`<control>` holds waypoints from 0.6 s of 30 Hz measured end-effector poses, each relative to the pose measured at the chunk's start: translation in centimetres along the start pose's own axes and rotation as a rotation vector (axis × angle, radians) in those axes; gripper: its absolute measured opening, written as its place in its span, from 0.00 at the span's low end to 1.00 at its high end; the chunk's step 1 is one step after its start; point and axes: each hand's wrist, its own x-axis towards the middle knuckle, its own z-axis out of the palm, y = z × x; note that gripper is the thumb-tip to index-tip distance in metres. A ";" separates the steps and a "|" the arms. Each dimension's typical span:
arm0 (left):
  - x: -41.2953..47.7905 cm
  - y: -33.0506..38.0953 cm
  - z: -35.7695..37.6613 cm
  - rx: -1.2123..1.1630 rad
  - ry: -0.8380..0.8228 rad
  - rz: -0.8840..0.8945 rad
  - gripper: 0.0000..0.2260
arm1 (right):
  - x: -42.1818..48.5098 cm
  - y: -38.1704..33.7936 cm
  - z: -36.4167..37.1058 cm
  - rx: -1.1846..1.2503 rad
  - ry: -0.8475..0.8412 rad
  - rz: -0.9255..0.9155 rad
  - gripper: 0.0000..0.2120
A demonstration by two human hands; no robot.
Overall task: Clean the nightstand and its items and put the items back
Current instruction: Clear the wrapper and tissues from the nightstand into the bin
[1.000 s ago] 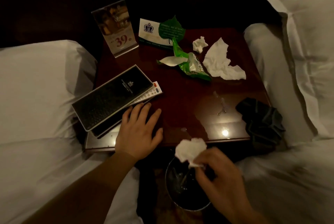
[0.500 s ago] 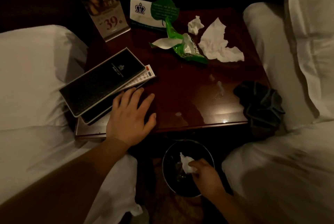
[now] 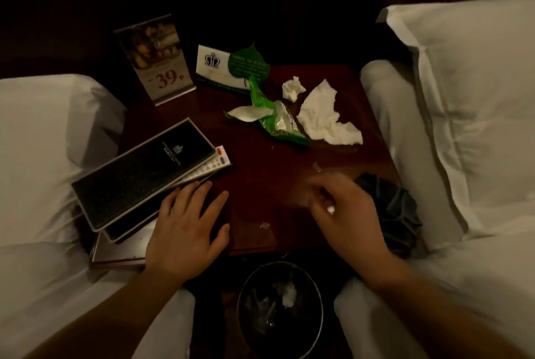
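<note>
This is a dimly lit hotel room. A dark wooden nightstand sits mid-frame between two beds made up in plain white linen, the left bed at the left edge and the right bed at lower right, with a white pillow at upper right. At upper centre stand a price stand marked "39" and a card with a crown logo. A black logo folder lies over a remote at centre left. A small bin sits at bottom centre.
</note>
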 end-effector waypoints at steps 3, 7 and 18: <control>0.1 0.0 0.1 -0.007 0.018 0.005 0.27 | 7.0 -0.2 1.4 -0.114 0.061 0.015 0.14; 0.1 -0.1 0.2 -0.013 0.041 0.019 0.27 | 12.4 1.2 3.9 -0.311 -0.022 0.100 0.23; 0.2 -0.2 0.4 0.003 0.036 0.027 0.27 | 9.8 0.9 2.6 -0.267 0.132 -0.006 0.04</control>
